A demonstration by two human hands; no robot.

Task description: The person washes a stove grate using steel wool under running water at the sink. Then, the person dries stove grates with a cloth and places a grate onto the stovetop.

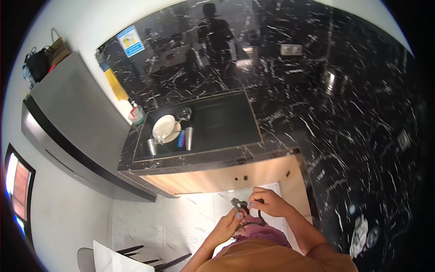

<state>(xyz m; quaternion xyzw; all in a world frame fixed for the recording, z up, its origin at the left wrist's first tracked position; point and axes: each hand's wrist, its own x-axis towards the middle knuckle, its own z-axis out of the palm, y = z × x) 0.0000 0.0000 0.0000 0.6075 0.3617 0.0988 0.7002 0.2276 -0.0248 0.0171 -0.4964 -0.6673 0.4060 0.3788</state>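
Observation:
In front of the body, low in the head view, my left hand [229, 226] has its fingers closed round a dark strap-like object [239, 204] with a small bracket-shaped end. My right hand [268, 201] pinches the same dark object from the right side. A loop of it [260, 221] hangs below, between the two hands, over the purple cloth [265, 232]. What exactly the object is cannot be made out. Both hands are held over the white floor [195, 213], just in front of the wooden cabinet.
A black marble counter [281, 113] holds a dark inset panel [222, 122] with white plates [164, 126], metal cups [189, 138] and glasses [185, 113]. A grey fridge [81, 99] stands left, a white table [115, 260] lower left, and a crumpled clear item [359, 235] lies right.

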